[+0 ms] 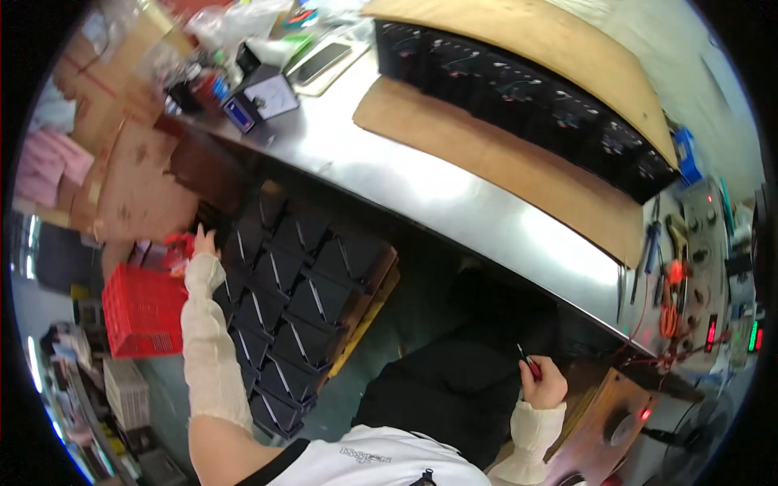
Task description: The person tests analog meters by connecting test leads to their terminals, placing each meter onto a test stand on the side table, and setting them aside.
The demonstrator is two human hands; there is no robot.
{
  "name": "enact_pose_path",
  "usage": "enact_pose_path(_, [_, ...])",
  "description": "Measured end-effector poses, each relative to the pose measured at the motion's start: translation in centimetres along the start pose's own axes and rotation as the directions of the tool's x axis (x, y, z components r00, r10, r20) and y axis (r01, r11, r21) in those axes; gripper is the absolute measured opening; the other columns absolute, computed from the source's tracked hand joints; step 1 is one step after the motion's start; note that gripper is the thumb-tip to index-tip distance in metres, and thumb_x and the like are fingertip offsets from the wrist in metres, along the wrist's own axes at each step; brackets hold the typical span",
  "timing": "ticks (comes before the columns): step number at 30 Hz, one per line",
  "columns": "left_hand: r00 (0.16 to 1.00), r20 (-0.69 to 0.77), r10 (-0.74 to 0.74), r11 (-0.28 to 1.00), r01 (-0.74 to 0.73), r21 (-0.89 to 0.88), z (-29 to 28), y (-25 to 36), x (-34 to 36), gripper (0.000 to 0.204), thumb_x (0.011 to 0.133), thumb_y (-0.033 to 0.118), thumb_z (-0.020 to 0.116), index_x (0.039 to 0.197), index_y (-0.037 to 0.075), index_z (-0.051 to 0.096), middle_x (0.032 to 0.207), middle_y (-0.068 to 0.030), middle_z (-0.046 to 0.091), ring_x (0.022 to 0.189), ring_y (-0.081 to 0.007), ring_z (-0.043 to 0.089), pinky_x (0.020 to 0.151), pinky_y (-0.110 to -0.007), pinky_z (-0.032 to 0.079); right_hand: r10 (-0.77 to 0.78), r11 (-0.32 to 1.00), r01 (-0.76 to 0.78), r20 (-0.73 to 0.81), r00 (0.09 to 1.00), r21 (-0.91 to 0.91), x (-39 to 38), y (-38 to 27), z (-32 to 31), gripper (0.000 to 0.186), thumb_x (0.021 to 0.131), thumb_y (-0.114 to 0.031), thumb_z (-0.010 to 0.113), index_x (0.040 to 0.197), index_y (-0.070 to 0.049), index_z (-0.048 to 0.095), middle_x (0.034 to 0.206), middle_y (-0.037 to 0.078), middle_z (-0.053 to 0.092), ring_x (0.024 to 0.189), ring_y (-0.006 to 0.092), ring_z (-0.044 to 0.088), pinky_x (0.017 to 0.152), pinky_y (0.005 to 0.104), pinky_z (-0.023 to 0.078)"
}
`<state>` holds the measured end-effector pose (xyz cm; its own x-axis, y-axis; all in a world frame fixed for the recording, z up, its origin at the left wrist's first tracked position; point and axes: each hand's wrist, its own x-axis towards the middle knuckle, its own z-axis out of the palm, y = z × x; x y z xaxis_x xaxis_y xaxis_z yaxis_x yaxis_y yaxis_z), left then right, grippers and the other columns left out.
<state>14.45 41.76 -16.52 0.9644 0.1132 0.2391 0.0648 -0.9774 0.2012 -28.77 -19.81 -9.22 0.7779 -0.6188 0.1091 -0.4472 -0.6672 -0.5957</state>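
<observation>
My right hand [545, 384] is closed around a small screwdriver [534, 368] with a red-and-dark handle, its thin metal shaft pointing up and away. At the far left my left arm is stretched out, and my left hand [206, 242] has its fingers extended beside the far left edge of a stack of black boxes [289, 301]. Dark shapes lie right by its fingertips; whether it touches them I cannot tell. The black boxes stand in slanting rows, with pale strips along their edges.
A metal workbench [454, 182] crosses the view, bearing a row of black units [519, 97] with wiring between brown boards. A red crate [143, 312] sits below my left hand. Pliers [669, 312] and control boxes are at right, with a wooden speaker-like box [604, 425] below.
</observation>
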Motion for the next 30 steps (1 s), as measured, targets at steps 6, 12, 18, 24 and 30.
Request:
enact_pose_path(6, [0.834,-0.436,0.339,0.653,-0.542,-0.529,-4.2,31.1,4.1,0.028,0.088,0.022,0.075,0.111,0.005,0.073,0.104,-0.0091,0.071,0.084,-0.0185,0.071,0.075,-0.028,0.055,-0.159,0.986,0.159,-0.012,0.987,0.042,2.4,-2.8,1.9,0.016,0.078,-0.013,0.080,0.090,-0.005,0.072,0.079,0.012,0.069,0.068,0.0282,0.067,0.064,0.0353,0.053])
enact_pose_path(12, [0.832,-0.185,0.523,0.767,-0.554,-0.323,-3.4,50.8,9.6,0.053,0.095,0.048,0.060,0.116,0.000,0.068,0.103,-0.0233,0.070,0.102,-0.0406,0.065,0.090,-0.046,0.050,-0.222,0.967,0.228,-0.068,0.973,0.114,2.3,-5.5,1.0,0.019,0.077,-0.011,0.082,0.092,-0.005,0.072,0.076,0.009,0.068,0.065,0.0254,0.066,0.061,0.0335,0.052])
enact_pose_path(18, [0.894,-0.243,0.375,0.863,-0.433,-0.261,-0.2,53.6,10.7,0.031,0.094,0.037,0.061,0.103,0.008,0.065,0.094,-0.0208,0.070,0.092,-0.0425,0.067,0.080,-0.054,0.053,-0.026,0.998,0.029,-0.056,0.998,0.062,-2.3,0.9,0.5,0.018,0.079,-0.016,0.081,0.091,-0.006,0.072,0.079,0.011,0.070,0.068,0.0276,0.068,0.063,0.0346,0.053])
enact_pose_path(24, [0.948,-0.035,0.316,0.744,-0.271,-0.610,-3.5,47.1,3.3,0.032,0.091,0.031,0.069,0.095,0.000,0.061,0.076,-0.0181,0.070,0.072,-0.0331,0.070,0.065,-0.047,0.053,0.162,0.987,-0.161,-0.047,0.986,0.007,-6.2,6.7,-0.4,0.019,0.081,-0.019,0.079,0.092,-0.006,0.071,0.080,0.013,0.070,0.070,0.0311,0.068,0.064,0.0382,0.054])
enact_pose_path(30, [0.711,-0.405,0.575,0.741,-0.662,-0.110,-10.5,46.9,-3.4,0.058,0.086,0.029,0.076,0.133,0.005,0.052,0.114,-0.0165,0.064,0.103,-0.0280,0.063,0.087,-0.042,0.049,0.097,0.995,-0.098,-0.070,0.993,-0.007,-3.0,7.2,-0.6,0.019,0.082,-0.018,0.078,0.094,-0.005,0.071,0.082,0.014,0.070,0.072,0.0319,0.068,0.065,0.0390,0.054])
